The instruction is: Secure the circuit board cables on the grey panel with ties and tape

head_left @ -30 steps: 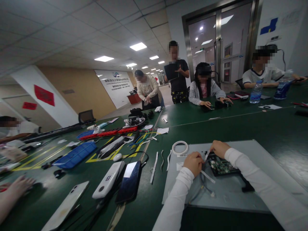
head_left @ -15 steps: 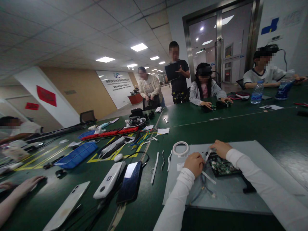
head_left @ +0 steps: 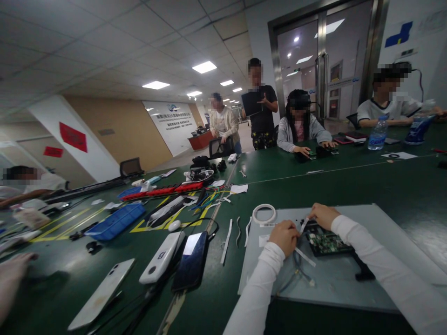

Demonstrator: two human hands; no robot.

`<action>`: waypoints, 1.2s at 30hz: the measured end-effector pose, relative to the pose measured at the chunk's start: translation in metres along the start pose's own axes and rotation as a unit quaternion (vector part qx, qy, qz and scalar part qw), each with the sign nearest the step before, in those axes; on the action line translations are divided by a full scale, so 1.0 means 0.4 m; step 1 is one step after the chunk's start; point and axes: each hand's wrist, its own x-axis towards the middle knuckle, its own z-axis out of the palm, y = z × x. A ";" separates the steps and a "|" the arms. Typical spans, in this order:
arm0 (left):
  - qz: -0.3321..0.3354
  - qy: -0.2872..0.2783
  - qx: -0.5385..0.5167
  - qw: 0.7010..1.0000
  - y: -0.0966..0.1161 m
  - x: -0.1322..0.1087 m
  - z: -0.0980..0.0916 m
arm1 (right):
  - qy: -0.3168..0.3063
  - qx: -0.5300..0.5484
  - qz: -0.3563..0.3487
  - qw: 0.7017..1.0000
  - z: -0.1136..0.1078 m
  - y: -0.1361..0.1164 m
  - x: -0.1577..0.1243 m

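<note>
Pinched between the fingertips of the right hand (head_left: 323,216) is the upper end of a white strip (head_left: 304,226); the left hand (head_left: 284,237) is bunched at its lower end, fingers drawn close together, though I cannot tell what lies between them. The strip slants down from right to left across the small gap between the hands — both over the far part of a grey panel (head_left: 363,288) on the green table (head_left: 307,193).

Just below the hands, a second strip (head_left: 306,257) lies across some wires (head_left: 296,273), which trail down the panel. Beside them, under the right forearm, sits a circuit board (head_left: 328,243), with a black part (head_left: 365,273) near its lower right corner. A white ring (head_left: 253,215) rests at the panel's far left corner.

Left of the panel are a long strip (head_left: 226,242) and a curled strip (head_left: 238,231) — then a dark phone (head_left: 190,267), a power bank (head_left: 160,258) and a pale phone (head_left: 101,295). Farther off stands a blue tray (head_left: 117,222). At the left edge, a co-worker's hand (head_left: 16,274) is blurred.
</note>
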 end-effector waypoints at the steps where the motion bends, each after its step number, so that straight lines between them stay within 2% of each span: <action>1: 0.000 0.000 0.000 1.000 0.000 0.000 0.000 | 0.002 -0.003 0.005 1.000 -0.001 0.000 -0.001; 9: -0.028 0.007 0.015 0.999 0.005 0.001 -0.008 | 0.024 -0.016 0.022 0.999 -0.015 -0.001 -0.006; 18: -0.144 0.072 0.055 0.985 -0.023 -0.006 -0.017 | 0.017 -0.010 0.008 1.000 -0.014 -0.003 -0.004; 22: -0.191 0.089 0.069 0.975 -0.050 -0.013 -0.039 | 0.016 -0.006 -0.001 1.000 -0.015 -0.001 -0.005; 25: -0.275 0.094 0.083 0.953 -0.084 -0.030 -0.078 | 0.019 -0.001 -0.007 1.000 -0.018 -0.001 -0.007; 27: -0.362 0.096 0.092 0.923 -0.117 -0.049 -0.108 | 0.021 0.003 -0.009 1.000 -0.019 -0.002 -0.008; 29: -0.420 0.099 0.099 0.897 -0.156 -0.073 -0.134 | 0.023 0.007 -0.010 1.000 -0.020 -0.004 -0.008; 33: -0.494 0.092 0.087 0.860 -0.231 -0.121 -0.157 | 0.024 0.013 -0.016 1.000 -0.020 -0.007 -0.008; 36: -0.517 0.081 0.060 0.850 -0.266 -0.141 -0.153 | 0.025 0.015 -0.020 0.999 -0.020 -0.007 -0.008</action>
